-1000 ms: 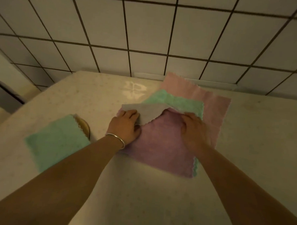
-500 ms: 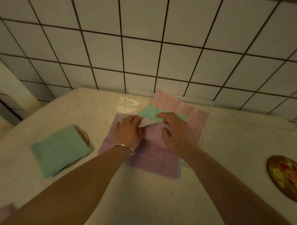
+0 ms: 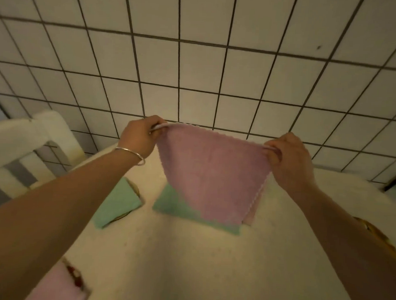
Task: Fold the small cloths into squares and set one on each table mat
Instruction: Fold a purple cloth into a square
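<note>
Cloth in hand: a purple-pink cloth (image 3: 213, 173) hangs in the air at the middle of the frame, spread flat between both hands, its lower corner dangling over the pile below.
Left hand: the left hand (image 3: 139, 137) pinches the cloth's upper left corner, thumb and fingers closed tight on the hem.
Right hand: the right hand (image 3: 287, 158) pinches the upper right corner the same way, closed on the fabric.
Pile: a green cloth (image 3: 174, 205) and a paler pink cloth (image 3: 254, 211) lie unfolded on the table (image 3: 187, 262), just under the hanging one.
Already placed: a folded green cloth (image 3: 116, 202) sits on a round mat (image 3: 135, 188) at centre left; a folded pink cloth (image 3: 57, 289) lies at the lower left on another mat (image 3: 74, 276).
Free mat: a patterned mat (image 3: 375, 232) peeks out behind the right forearm at the right edge, apparently bare.
Doing it well: the top edge should stay taut and level so the corners meet squarely; the fold is likely cleaner on bare table than on the pile.
Risk: a slack pinch could let the hem sag and skew the fold.
</note>
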